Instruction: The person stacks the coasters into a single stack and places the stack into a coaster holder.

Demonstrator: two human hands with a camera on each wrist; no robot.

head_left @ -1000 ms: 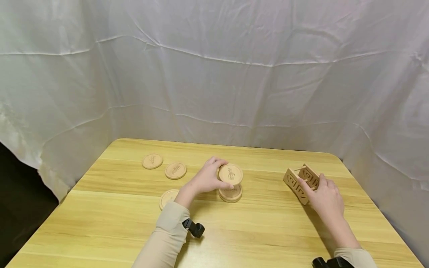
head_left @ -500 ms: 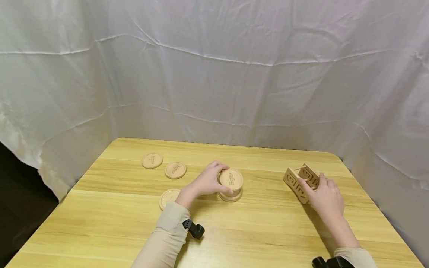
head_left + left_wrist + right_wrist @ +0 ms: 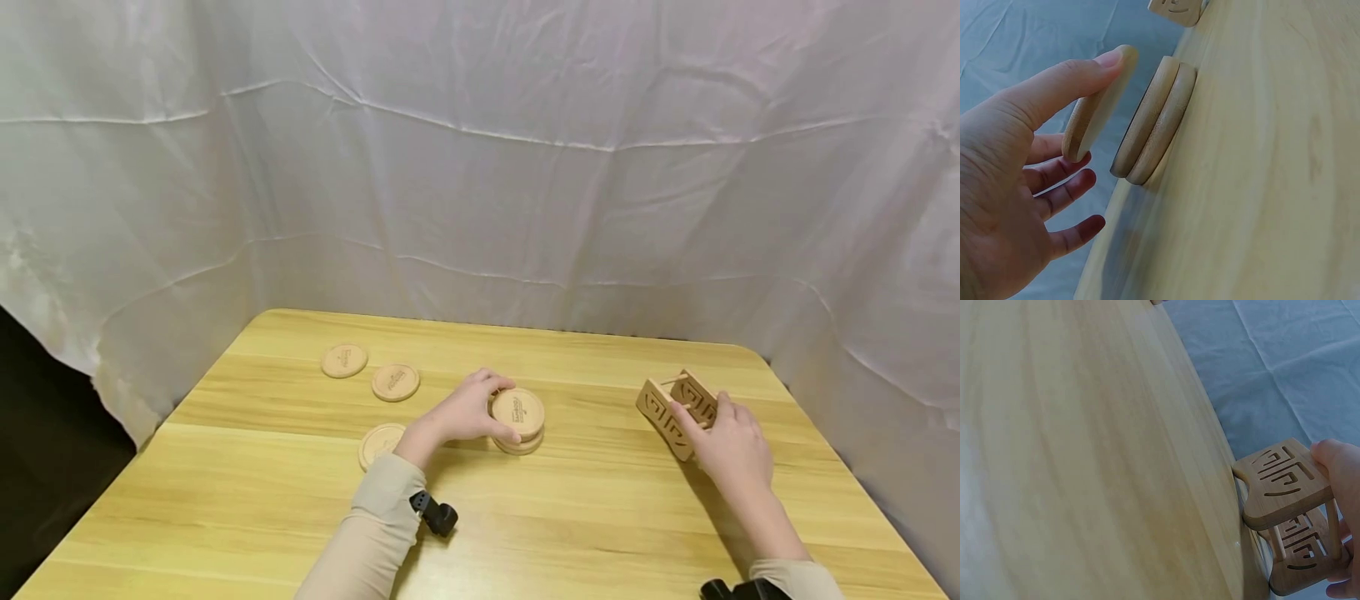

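Note:
My left hand (image 3: 471,408) pinches a round wooden coaster (image 3: 517,412) by its edges, thumb on the near side. In the left wrist view that coaster (image 3: 1088,119) hangs tilted just above a stack of two coasters (image 3: 1159,122), with a small gap between. My right hand (image 3: 731,446) grips a wooden coaster holder (image 3: 666,419) at the right of the table. Two carved side panels joined by thin rods make up this holder (image 3: 1285,481), which stands on the table in the right wrist view. Part of its near end is behind the hand.
Three loose coasters lie flat to the left: one far left (image 3: 344,361), one beside it (image 3: 395,382), and a nearer one (image 3: 380,446) partly covered by the left wrist. The wooden table (image 3: 570,517) ends at a pale cloth curtain (image 3: 487,192).
My left hand has lowered its coaster toward the stack, bringing it a little nearer to me. The right hand and the holder have stayed in place.

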